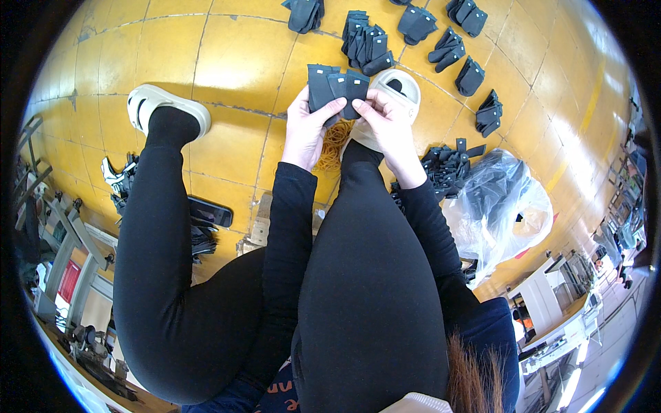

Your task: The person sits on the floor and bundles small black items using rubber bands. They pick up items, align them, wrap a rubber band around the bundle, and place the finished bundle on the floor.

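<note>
Between my two hands, several flat black fabric pieces with small white labels are fanned out side by side. My left hand pinches them from the left, its thumb lying across the front. From the right, my right hand grips the same pieces with thumb and fingers. What the fingers do behind the fabric is hidden. Just beneath my hands, a heap of yellow-orange rubber bands lies on the floor, partly covered by my left hand.
Stacks of similar black pieces lie on the yellow tiled floor ahead and to the right. A loose black pile sits beside a clear plastic bag. A phone lies left. Machines and tables stand at the edges.
</note>
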### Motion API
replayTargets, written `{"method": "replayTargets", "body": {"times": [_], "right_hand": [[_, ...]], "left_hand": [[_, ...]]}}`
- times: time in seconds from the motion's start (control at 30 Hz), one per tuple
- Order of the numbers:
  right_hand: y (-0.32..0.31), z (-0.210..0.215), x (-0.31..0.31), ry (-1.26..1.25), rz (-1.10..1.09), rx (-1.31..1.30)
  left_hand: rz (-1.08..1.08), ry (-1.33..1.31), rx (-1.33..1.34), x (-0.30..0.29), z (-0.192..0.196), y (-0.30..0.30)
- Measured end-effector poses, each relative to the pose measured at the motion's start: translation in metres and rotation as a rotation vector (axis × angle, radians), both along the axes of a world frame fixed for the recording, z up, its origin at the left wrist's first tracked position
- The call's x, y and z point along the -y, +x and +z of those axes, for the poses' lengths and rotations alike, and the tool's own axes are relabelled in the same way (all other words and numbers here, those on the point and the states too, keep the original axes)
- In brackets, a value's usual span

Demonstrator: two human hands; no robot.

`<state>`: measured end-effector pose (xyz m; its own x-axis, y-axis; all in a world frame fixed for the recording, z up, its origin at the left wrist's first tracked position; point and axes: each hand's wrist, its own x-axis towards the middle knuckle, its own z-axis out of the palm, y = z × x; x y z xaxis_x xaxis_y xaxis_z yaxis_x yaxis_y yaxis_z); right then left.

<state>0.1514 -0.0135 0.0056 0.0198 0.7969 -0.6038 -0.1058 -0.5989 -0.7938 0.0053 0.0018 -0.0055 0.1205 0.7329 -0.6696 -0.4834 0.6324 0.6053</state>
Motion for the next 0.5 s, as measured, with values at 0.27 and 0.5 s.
{"method": "replayTargets", "body": {"times": [0.27,0.5], "right_hand": [[0.000,-0.001,0.002,-0.004,0.019,-0.011],[-0.010,-0.004,0.011,-0.095,-0.096,-0.053]], "left_hand": [[0.008,0.049,-0.057,-0.002,0.001,0.000],[-0.027,0.018,-0.024,0.001,-0.005,0.002]]}}
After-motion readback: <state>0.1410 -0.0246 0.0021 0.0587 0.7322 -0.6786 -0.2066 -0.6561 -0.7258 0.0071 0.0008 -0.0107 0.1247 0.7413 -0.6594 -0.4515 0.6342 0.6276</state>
